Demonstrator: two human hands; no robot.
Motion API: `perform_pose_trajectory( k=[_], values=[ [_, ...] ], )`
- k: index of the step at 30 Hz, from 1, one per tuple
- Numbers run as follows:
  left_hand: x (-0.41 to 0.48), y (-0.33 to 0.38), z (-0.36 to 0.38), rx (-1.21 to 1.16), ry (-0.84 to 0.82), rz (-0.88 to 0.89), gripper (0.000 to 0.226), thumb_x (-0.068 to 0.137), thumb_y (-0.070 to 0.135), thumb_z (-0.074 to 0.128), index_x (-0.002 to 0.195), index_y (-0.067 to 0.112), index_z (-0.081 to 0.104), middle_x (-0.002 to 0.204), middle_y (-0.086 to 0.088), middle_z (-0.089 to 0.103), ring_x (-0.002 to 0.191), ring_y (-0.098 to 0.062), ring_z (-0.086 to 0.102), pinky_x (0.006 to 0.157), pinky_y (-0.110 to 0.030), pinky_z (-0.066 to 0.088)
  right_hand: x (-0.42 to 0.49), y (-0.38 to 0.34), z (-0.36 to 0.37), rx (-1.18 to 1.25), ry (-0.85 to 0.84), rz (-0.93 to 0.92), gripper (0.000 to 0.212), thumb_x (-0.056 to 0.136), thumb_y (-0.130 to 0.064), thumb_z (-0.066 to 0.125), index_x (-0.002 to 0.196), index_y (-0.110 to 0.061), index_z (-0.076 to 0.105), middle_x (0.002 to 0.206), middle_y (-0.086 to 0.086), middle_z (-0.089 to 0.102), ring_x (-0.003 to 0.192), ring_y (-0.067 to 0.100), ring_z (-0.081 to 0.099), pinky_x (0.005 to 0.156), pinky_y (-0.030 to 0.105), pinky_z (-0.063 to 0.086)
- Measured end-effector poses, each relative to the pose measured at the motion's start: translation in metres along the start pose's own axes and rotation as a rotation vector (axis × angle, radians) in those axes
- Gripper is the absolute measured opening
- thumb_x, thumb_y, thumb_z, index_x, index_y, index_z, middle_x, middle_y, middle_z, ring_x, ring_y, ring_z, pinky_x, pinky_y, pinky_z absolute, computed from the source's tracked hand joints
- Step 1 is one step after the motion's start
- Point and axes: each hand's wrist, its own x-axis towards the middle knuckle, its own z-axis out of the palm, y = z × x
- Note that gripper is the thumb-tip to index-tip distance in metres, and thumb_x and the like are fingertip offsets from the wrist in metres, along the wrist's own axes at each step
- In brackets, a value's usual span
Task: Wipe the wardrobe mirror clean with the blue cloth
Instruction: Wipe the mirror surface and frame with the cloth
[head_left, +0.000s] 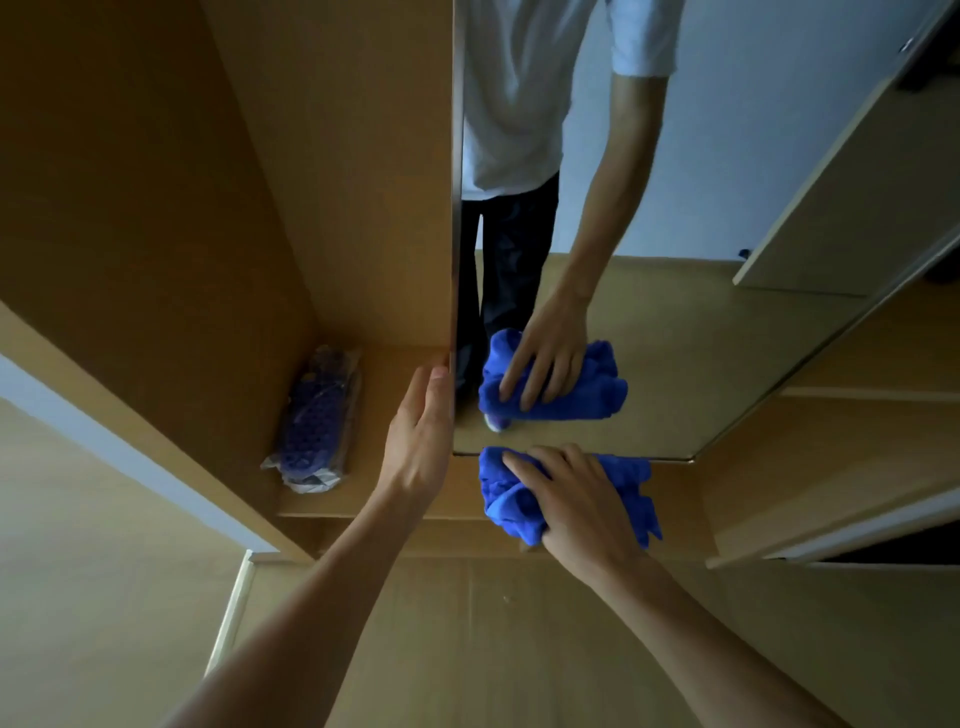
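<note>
No text, label, brand or number was readable anywhere. The plastic-wrapped blue item (317, 421) on the wardrobe shelf (395, 364) at left was too dim and blurred for any print to be made out. The blue cloth (511, 499) showed no legible tag.

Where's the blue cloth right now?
Head view, centre-right: blue cloth bunched in the right hand at the bottom edge of the mirror, right of the left hand.
</note>
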Motion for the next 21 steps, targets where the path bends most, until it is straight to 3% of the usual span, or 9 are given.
perform_pose_trajectory(
  k=[4, 7, 9, 12, 18, 21],
  values=[
    [-0.008, 0.057, 0.001, 0.042, 0.031, 0.132, 0.021, 0.103, 0.054, 0.035, 0.1, 0.051, 0.056, 0.1, 0.028, 0.065, 0.095, 0.01, 0.058, 0.088, -0.032, 0.047, 0.0, -0.007, -0.071, -0.027, 0.117, -0.017, 0.058, 0.083, -0.024, 0.062, 0.14, -0.023, 0.052, 0.121, -0.004, 0.061, 0.103, 0.02, 0.054, 0.093, 0.038, 0.045],
    [-0.017, 0.099, 0.002, 0.049, 0.053, 0.226, 0.015, 0.105, 0.046, 0.04, 0.11, 0.05, 0.054, 0.103, 0.032, 0.064, 0.097, 0.012, 0.057, 0.081, -0.027, 0.044, 0.002, -0.017, -0.129, -0.045, 0.185, -0.066, 0.045, 0.09, -0.027, 0.051, 0.135, -0.023, 0.054, 0.116, -0.004, 0.06, 0.103, 0.019, 0.053, 0.094, 0.038, 0.044],
    [-0.023, 0.125, 0.001, 0.034, 0.074, 0.29, 0.022, 0.105, 0.043, 0.043, 0.124, 0.054, 0.05, 0.116, 0.035, 0.061, 0.109, 0.013, 0.055, 0.088, -0.025, 0.046, 0.0, -0.021, -0.168, -0.091, 0.247, -0.075, 0.053, 0.09, -0.025, 0.054, 0.142, -0.02, 0.052, 0.125, 0.0, 0.059, 0.11, 0.022, 0.054, 0.097, 0.039, 0.043],
    [-0.03, 0.163, -0.001, 0.029, 0.095, 0.379, 0.047, 0.104, 0.042, 0.049, 0.149, 0.042, 0.037, 0.146, 0.016, 0.051, 0.133, -0.004, 0.05, 0.108, -0.039, 0.046, -0.006, -0.027, -0.222, -0.138, 0.332, -0.075, 0.065, 0.081, -0.02, 0.063, 0.144, -0.013, 0.052, 0.132, 0.009, 0.059, 0.114, 0.029, 0.055, 0.098, 0.044, 0.046],
    [-0.036, 0.238, -0.006, 0.063, 0.11, 0.599, 0.053, 0.097, 0.038, 0.05, 0.149, 0.034, 0.038, 0.15, 0.013, 0.048, 0.14, -0.006, 0.043, 0.114, -0.043, 0.041, -0.009, -0.037, -0.31, -0.245, 0.486, -0.077, 0.067, 0.083, -0.011, 0.067, 0.148, -0.014, 0.048, 0.14, 0.008, 0.055, 0.123, 0.028, 0.051, 0.106, 0.041, 0.041],
    [-0.037, 0.274, -0.006, 0.073, 0.129, 0.703, 0.047, 0.1, 0.023, 0.054, 0.141, 0.042, 0.042, 0.143, 0.019, 0.053, 0.139, -0.007, 0.042, 0.113, -0.039, 0.04, -0.01, -0.038, -0.349, -0.273, 0.586, -0.09, 0.068, 0.081, -0.009, 0.068, 0.146, -0.013, 0.049, 0.137, 0.007, 0.057, 0.119, 0.028, 0.053, 0.102, 0.042, 0.044]
  ],
)
